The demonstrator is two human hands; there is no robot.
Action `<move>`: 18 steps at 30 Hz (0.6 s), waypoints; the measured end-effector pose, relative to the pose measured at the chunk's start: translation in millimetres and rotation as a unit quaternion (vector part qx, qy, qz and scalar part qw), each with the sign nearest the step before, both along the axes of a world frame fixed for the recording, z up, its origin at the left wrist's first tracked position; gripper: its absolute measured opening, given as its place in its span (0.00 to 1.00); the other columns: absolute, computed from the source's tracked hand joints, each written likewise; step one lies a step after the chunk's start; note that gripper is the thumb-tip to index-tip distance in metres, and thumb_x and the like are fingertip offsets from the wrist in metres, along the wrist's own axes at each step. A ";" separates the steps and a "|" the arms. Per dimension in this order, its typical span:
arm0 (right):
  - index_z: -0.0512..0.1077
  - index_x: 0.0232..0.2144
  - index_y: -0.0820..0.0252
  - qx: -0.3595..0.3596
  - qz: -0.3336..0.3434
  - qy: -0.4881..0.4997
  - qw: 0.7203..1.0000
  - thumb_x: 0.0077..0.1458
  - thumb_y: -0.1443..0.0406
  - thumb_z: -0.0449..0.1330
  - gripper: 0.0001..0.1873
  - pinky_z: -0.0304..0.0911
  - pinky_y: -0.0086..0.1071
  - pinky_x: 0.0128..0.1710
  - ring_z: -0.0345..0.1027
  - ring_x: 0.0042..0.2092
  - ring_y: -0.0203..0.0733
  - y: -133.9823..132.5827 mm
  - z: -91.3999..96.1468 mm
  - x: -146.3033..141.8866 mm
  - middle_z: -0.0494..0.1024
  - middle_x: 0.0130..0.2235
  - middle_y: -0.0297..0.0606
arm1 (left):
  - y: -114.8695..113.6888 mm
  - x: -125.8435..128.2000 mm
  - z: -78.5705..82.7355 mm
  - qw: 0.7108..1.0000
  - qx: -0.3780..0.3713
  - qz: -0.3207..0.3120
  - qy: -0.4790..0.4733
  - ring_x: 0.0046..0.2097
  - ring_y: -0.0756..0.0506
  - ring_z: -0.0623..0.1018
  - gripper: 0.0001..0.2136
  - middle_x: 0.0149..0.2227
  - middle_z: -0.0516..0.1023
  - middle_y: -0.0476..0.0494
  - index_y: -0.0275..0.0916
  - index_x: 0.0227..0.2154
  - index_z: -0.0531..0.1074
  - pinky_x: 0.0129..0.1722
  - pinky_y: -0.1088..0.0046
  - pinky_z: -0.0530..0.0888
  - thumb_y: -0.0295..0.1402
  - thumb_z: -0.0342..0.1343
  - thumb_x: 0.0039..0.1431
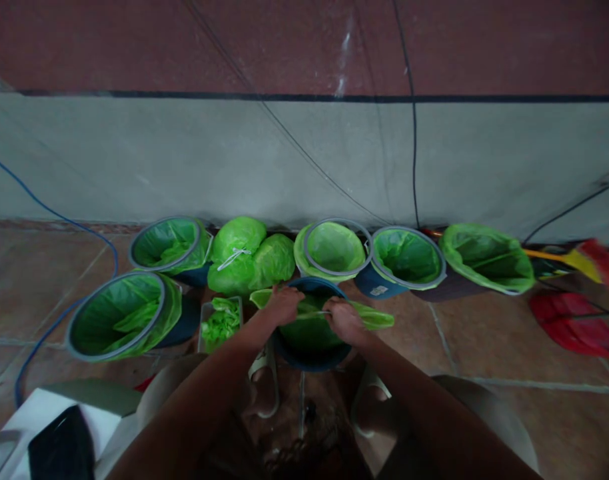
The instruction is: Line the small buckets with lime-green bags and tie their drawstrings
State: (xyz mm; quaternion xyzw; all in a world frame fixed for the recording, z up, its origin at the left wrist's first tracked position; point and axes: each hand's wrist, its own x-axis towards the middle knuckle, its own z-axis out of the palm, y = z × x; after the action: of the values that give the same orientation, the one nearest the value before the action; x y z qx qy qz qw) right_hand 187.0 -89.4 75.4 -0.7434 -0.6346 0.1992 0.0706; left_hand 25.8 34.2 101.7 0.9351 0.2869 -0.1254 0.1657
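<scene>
Between my feet stands a dark blue bin [312, 363], with a green bag [312, 333] hanging down inside it. My left hand [284, 305] grips the bag's upper edge on the left side of the bin's mouth. On the right side, my right hand [343, 320] is closed on the same edge, and a flap of bag sticks out past it. A pale drawstring or hem runs between the two hands. Just left of the bin is a clear container [241, 310] with crumpled green bags [222, 322] in it.
Lined bins stand at the left [167, 313] and along the wall, including a blue one [384, 283] and a brown one [444, 283]. Tied green bags [239, 243] sit among them. A red dustpan [574, 327], a blue hose [54, 212] and a dark phone-like device [62, 443] lie around.
</scene>
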 end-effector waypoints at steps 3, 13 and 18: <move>0.77 0.35 0.61 0.000 0.001 0.001 1.000 0.58 0.70 0.54 0.11 0.62 0.35 0.48 0.72 0.45 0.46 -1.0 -0.8 1.8 0.78 0.41 0.45 | -6.3 8.2 -12.0 0.999 0.002 -0.028 0.017 0.54 0.36 0.74 0.15 0.46 0.79 0.37 0.40 0.44 0.77 0.60 0.47 0.62 0.26 0.53 0.55; 0.76 0.39 0.57 0.001 -0.008 0.019 1.000 0.63 0.65 0.49 0.15 0.61 0.32 0.47 0.72 0.45 0.42 -0.4 15.2 -3.1 0.78 0.43 0.41 | -0.1 10.9 -19.7 0.995 0.010 0.088 -0.043 0.47 0.44 0.79 0.14 0.43 0.81 0.41 0.39 0.42 0.77 0.51 0.68 0.72 0.30 0.47 0.61; 0.76 0.42 0.56 0.063 -0.037 0.035 0.997 0.63 0.66 0.49 0.15 0.61 0.32 0.47 0.71 0.46 0.42 -1.9 20.6 -4.3 0.78 0.45 0.39 | 1.4 12.6 -23.5 0.990 0.005 0.138 -0.040 0.47 0.44 0.79 0.13 0.43 0.82 0.43 0.41 0.41 0.78 0.50 0.70 0.72 0.33 0.48 0.63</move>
State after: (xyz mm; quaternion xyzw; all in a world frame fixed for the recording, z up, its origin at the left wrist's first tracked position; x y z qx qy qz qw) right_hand 182.6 -91.3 96.0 -0.7532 -0.6148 0.1823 0.1465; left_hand 38.5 35.6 78.2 0.8918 0.4067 -0.0629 0.1881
